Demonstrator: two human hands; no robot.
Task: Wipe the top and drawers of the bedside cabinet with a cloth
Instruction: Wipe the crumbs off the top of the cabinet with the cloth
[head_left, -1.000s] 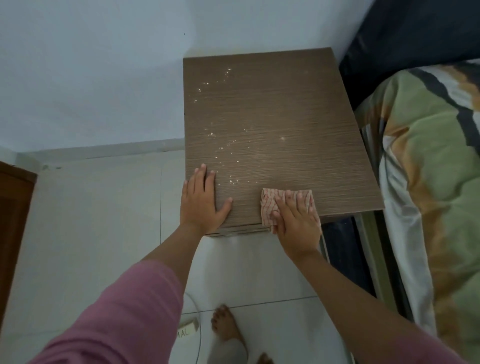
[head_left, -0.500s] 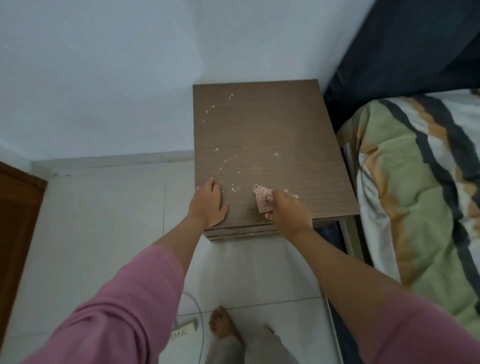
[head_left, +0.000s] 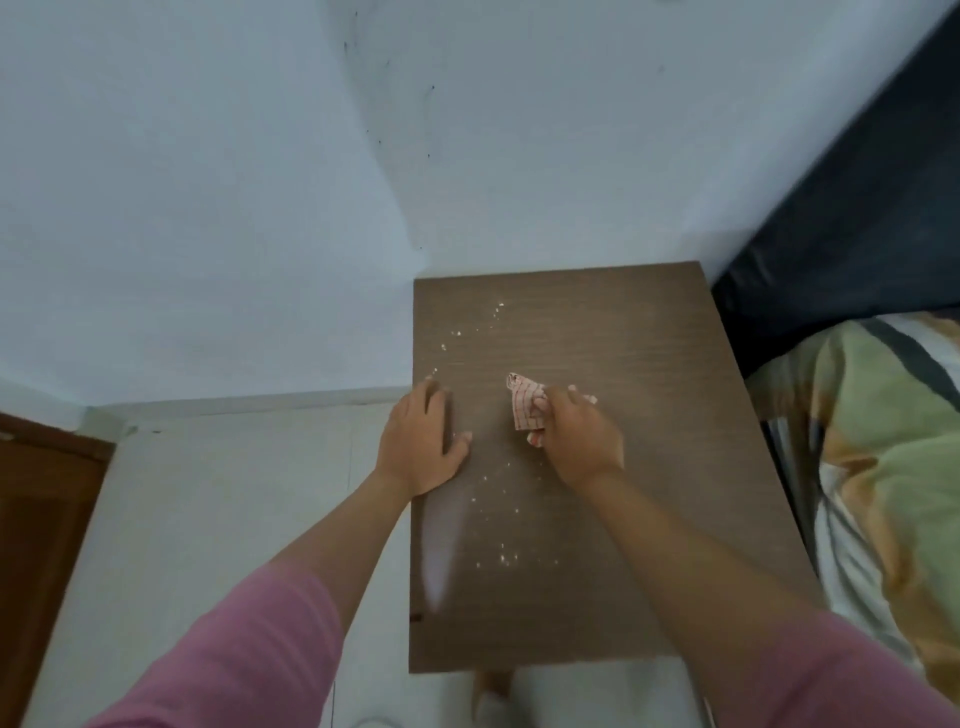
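The bedside cabinet's brown wood-grain top fills the middle of the head view, strewn with white crumbs along its left half. My right hand grips a bunched pink checked cloth near the middle of the top. My left hand rests flat on the top's left edge, fingers straight. The drawers are hidden below the top.
A bed with a green, orange and white quilt and a dark headboard stands close on the right. White walls meet in a corner behind the cabinet. A brown wooden door is at the left, with tiled floor between.
Both hands have moved from the cabinet's front edge toward its middle. The cloth, pressed flat under my right hand a second ago, is now bunched in its grip. The view has come closer over the top.
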